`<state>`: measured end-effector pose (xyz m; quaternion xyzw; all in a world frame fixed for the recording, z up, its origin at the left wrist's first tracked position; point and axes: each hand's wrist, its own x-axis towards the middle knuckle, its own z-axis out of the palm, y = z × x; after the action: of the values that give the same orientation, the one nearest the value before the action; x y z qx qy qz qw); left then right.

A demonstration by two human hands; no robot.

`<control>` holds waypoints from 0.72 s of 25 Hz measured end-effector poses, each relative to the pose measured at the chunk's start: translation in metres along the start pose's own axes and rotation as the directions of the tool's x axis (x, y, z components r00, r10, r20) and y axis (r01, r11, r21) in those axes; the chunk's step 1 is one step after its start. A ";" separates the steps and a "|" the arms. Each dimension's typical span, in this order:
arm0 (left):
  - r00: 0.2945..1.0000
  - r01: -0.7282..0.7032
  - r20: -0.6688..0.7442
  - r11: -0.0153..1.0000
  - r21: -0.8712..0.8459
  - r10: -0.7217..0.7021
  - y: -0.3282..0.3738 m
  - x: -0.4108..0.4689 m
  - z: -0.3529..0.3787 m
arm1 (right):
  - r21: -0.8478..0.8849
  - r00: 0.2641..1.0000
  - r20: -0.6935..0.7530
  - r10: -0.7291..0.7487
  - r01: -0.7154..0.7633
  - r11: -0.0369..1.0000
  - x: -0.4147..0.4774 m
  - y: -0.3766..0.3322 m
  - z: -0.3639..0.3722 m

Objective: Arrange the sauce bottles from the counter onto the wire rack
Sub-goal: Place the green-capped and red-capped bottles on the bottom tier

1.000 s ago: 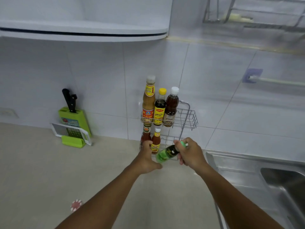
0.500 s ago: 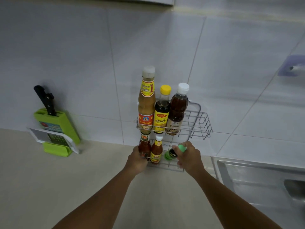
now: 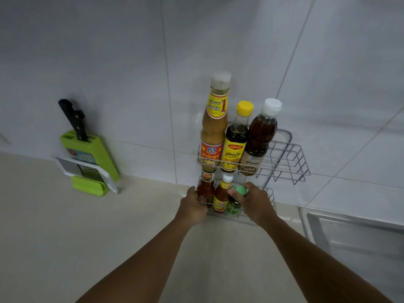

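A two-tier wire rack (image 3: pixel 286 159) hangs on the tiled wall. Its upper tier holds a tall tan sauce bottle (image 3: pixel 215 123), a yellow-capped dark bottle (image 3: pixel 236 138) and a white-capped brown bottle (image 3: pixel 259 136). In the lower tier stand a red sauce bottle (image 3: pixel 205 189) and a white-capped chili sauce bottle (image 3: pixel 222 195). My right hand (image 3: pixel 254 201) grips a small green bottle (image 3: pixel 235 206) by its green cap, standing upright in the lower tier beside the chili bottle. My left hand (image 3: pixel 193 206) holds the lower tier's left front corner, next to the red bottle.
A green knife block (image 3: pixel 94 154) with a black-handled knife and a grater (image 3: pixel 87 171) leans against the wall at left. A steel sink (image 3: pixel 354 232) lies at the right. The beige counter (image 3: pixel 65 237) runs below the rack.
The green bottle was tilted in my right hand in front of the rack; it now stands upright inside the lower tier. My left hand moved onto the rack's corner. The view came closer.
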<state>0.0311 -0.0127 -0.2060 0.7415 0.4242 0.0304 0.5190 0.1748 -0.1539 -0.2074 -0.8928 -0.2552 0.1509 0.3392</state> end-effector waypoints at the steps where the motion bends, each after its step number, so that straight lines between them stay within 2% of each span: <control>1: 1.000 -0.004 0.009 1.000 0.003 0.004 -0.001 0.001 0.000 | 0.005 1.000 0.012 0.002 -0.002 1.000 -0.001 0.001 -0.001; 5: 0.997 0.007 0.074 1.000 0.003 -0.007 -0.001 -0.003 -0.007 | 0.050 1.000 0.027 0.011 -0.012 0.999 -0.013 -0.004 -0.005; 10: 0.980 0.005 0.201 1.000 -0.028 0.001 0.006 -0.022 -0.039 | 0.050 0.977 -0.211 -0.012 0.023 0.998 -0.052 -0.029 0.003; 12: 0.969 0.003 0.249 1.000 0.005 -0.004 0.004 -0.033 -0.061 | 0.035 0.970 -0.231 -0.071 0.081 0.996 -0.073 -0.044 0.011; 14: 0.950 0.015 0.308 0.997 0.080 -0.039 -0.005 -0.048 -0.088 | 0.042 0.976 -0.162 -0.143 0.152 0.987 -0.095 -0.057 0.026; 18: 0.928 0.002 0.371 0.994 0.112 -0.044 -0.043 -0.088 -0.138 | 0.056 0.967 0.059 -0.248 0.245 0.968 -0.150 -0.089 0.064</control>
<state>-0.1176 0.0367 -0.1418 0.7561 0.3275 -0.1404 0.5489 -0.0083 -0.1465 -0.1783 -0.8402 -0.3717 0.1427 0.3681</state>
